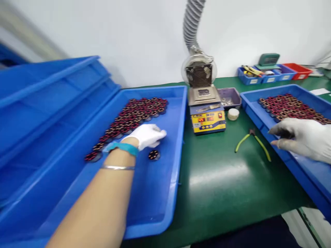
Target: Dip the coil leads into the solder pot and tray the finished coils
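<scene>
My left hand, in a white glove, hovers over the left blue tray with its fingers curled together. Whatever they may hold is hidden. Just below the fingers, a single small round part, black with a ring of light pads, lies on the tray floor. Rows of similar round parts, some with reddish pads, stretch diagonally behind that hand. At the right edge, my right hand, also gloved, is above the right blue tray. Its thumb and fingers are apart, and nothing shows between them.
Between the trays stands a yellow-and-blue heated station under a fume hose. Green-handled cutters, a round white pad and a grey bin are beside it. Stacked blue trays rise at left; small bins line the back.
</scene>
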{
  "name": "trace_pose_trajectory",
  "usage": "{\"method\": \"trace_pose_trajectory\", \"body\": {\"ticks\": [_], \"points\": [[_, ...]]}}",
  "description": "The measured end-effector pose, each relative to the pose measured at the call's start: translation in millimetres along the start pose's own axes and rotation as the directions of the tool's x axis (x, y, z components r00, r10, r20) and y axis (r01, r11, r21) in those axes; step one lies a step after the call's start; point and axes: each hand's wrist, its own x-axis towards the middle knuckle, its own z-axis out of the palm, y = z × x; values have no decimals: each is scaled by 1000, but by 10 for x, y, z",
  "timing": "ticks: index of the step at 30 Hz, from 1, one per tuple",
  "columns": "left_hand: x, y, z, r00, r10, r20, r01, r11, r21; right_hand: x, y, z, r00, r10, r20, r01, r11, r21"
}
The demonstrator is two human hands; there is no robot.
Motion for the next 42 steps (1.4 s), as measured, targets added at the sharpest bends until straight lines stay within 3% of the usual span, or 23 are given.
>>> {"method": "trace_pose_trajectory", "body": {"ticks": [3, 5, 6, 9, 13, 17, 19, 24, 30, 32, 35, 36, 37, 39, 42], "points": [[-75, 159, 23, 996, 88, 29, -67, 897, -437, 66, -740, -49, 946, -322, 44, 313, 938, 150], [-180, 335, 106, 968, 239, 78, -89, 617, -782, 158, -1140, 3, 893, -445, -58, 444, 858, 258], [-240, 431, 177, 948, 301, 103, -64, 498, -865, 219, -1292, 52, 888, -440, -136, 460, 834, 306], [-407, 667, 468, 897, 409, 170, 25, 337, -941, 405, -1531, 229, 872, -357, -334, 477, 771, 421], [-537, 770, 794, 871, 439, 220, 111, 261, -959, 509, -1482, 361, 859, -367, -357, 503, 731, 461], [-616, 803, 874, 831, 458, 317, 197, 292, -936, 517, -1389, 360, 853, -404, -329, 513, 766, 389], [-671, 846, 873, 835, 469, 287, 122, 351, -928, 530, -1385, 366, 850, -403, -339, 514, 774, 369], [-758, 920, 920, 888, 445, 115, -195, 591, -782, 540, -1414, 395, 861, -393, -322, 493, 800, 342], [-718, 871, 921, 895, 434, 107, -292, 749, -595, 521, -1334, 368, 873, -449, -190, 483, 742, 465], [-720, 863, 911, 895, 431, 115, -311, 787, -533, 548, -1298, 384, 823, -532, -197, 551, 667, 501], [-727, 839, 934, 901, 417, 120, -319, 823, -470, 587, -1275, 422, 686, -690, -233, 702, 542, 461], [-727, 826, 951, 909, 395, 132, -296, 836, -462, 590, -1277, 430, 665, -712, -225, 723, 538, 434], [-728, 814, 968, 918, 368, 150, -264, 847, -461, 588, -1281, 432, 673, -711, -204, 719, 563, 409], [-728, 798, 991, 927, 326, 184, -205, 854, -479, 570, -1291, 416, 748, -648, -143, 646, 661, 382], [-742, 810, 969, 912, 379, 154, -265, 833, -485, 541, -1295, 360, 820, -568, -75, 538, 718, 443]]}}
